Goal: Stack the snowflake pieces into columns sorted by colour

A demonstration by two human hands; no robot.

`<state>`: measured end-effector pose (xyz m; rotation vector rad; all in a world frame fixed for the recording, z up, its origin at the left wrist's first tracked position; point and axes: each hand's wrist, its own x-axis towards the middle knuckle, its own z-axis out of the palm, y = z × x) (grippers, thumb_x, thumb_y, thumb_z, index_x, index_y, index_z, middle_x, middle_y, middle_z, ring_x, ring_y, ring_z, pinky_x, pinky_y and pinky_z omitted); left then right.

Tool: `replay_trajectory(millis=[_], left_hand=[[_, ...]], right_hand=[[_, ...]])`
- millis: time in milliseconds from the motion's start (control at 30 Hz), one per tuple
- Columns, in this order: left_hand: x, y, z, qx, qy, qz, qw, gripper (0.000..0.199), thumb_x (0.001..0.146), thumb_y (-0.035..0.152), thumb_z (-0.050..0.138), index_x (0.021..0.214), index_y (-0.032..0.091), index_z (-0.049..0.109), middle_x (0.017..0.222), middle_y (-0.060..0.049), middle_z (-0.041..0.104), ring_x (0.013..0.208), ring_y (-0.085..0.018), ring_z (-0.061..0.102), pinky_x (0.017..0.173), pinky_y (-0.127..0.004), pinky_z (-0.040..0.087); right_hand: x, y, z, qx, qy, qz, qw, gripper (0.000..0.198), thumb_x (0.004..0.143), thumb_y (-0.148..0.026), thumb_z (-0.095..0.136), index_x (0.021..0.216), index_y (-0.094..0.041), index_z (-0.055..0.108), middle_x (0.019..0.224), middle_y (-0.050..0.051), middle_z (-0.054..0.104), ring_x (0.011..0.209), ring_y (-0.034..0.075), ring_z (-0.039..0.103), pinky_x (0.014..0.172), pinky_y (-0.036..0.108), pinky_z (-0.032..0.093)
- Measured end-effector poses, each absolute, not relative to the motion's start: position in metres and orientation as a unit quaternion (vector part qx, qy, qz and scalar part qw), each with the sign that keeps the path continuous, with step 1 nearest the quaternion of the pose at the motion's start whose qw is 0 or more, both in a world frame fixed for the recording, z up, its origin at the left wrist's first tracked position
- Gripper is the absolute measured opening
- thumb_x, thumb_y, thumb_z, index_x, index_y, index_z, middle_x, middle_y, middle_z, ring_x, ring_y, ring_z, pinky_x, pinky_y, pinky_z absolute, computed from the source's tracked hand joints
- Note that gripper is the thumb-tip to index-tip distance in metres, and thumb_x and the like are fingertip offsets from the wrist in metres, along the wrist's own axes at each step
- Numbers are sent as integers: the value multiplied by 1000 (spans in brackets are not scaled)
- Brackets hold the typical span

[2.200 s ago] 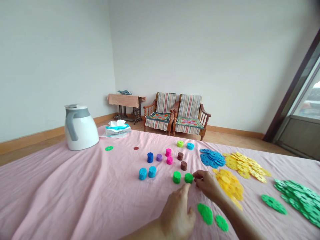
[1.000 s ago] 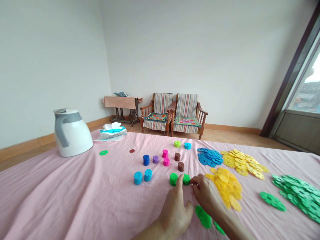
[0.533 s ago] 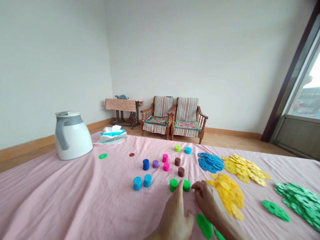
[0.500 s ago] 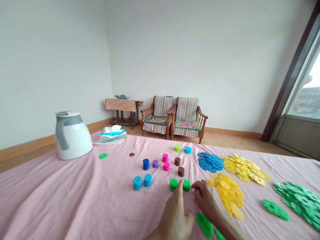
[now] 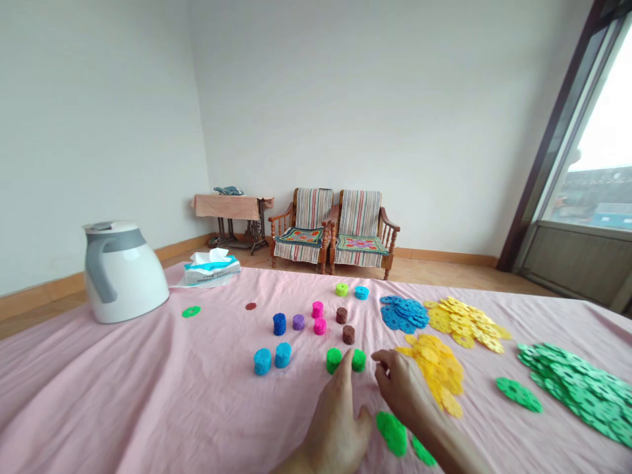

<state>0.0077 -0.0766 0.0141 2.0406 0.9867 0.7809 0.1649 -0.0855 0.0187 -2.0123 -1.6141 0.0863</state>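
Note:
My left hand (image 5: 336, 415) reaches over the pink cloth with its index finger stretched forward and thumb apart, holding nothing I can see. Its fingertip partly covers the gap between two short green stacks of discs, the left green stack (image 5: 334, 360) and the right green stack (image 5: 359, 360). Just right of the second stack is my right hand (image 5: 401, 378), fingers curled in, with nothing visible in them. Beyond the hands stand two brown stacks (image 5: 348, 335), two pink stacks (image 5: 320, 326), a purple stack (image 5: 298, 322), a dark blue stack (image 5: 279, 324) and two light blue stacks (image 5: 263, 361).
Loose yellow discs (image 5: 434, 368), blue discs (image 5: 405, 314) and green discs (image 5: 580, 388) lie in piles to the right. Bright green discs (image 5: 392, 433) rest below my right wrist. A white jug (image 5: 131, 276) and a tissue box (image 5: 212, 268) stand left. Two chairs (image 5: 358, 224) are beyond the table.
The view has turned slightly right, so everything sits further left in the picture. Both hands stay by the green stacks in nearly the same pose.

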Motion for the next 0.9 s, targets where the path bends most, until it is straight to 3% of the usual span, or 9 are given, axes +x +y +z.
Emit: replay_trajectory(millis=[767, 833, 900], left_hand=[[7, -80, 10, 786, 368, 330, 372, 83, 67, 4, 52, 145, 15, 28, 141, -11, 45, 131, -27, 40, 111, -39, 32], [4, -82, 13, 791, 349, 355, 355, 80, 69, 4, 50, 145, 18, 29, 141, -11, 46, 125, -26, 47, 107, -39, 37], [-1, -81, 19, 784, 331, 402, 337, 73, 75, 6, 48, 144, 21, 31, 140, -11, 46, 106, -23, 59, 96, -36, 47]], right_hand=[[162, -83, -7, -711, -633, 16, 307, 34, 76, -8, 40, 93, -12, 68, 80, 9, 69, 78, 20, 65, 70, 27, 44], [165, -82, -7, -715, -621, -6, 321, 34, 77, -8, 38, 95, -10, 67, 80, 11, 69, 77, 20, 65, 71, 29, 45], [169, -80, -10, -711, -618, -17, 335, 34, 77, -10, 38, 97, -9, 65, 78, 11, 67, 72, 20, 63, 69, 30, 46]])
